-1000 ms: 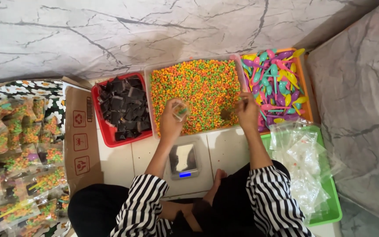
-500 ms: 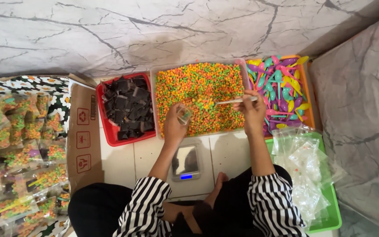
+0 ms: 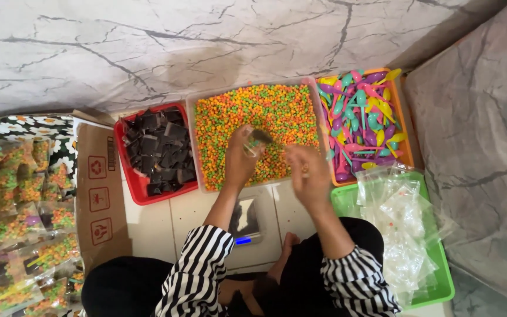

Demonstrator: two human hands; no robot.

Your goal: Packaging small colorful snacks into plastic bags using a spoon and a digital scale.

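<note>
- The left hand point(image 3: 240, 161) hovers over the clear tray of orange, green and yellow pellets point(image 3: 257, 132), its fingers closed around a small clear bag point(image 3: 257, 140) held just above the pellets.
- The right hand point(image 3: 309, 176) is blurred over the near right corner of that pellet tray, beside the left hand but apart from it; its fingers curl inward, and I cannot tell whether they grip anything.
- Left of the pellet tray, touching it, sits a red tray of dark brown squares point(image 3: 156, 154).
- Right of the pellet tray, an orange tray holds coloured plastic spoons point(image 3: 364, 123).
- Near side of the spoon tray, a green tray point(image 3: 438, 276) is piled with empty clear bags point(image 3: 403, 226).
- Just on the near side of the pellet tray, between the forearms, a small scale with a blue display point(image 3: 245, 226) rests on the tiled floor.
- Well left of the pellet tray, a cardboard flap point(image 3: 101, 199) borders a heap of filled packets point(image 3: 16, 223).
</note>
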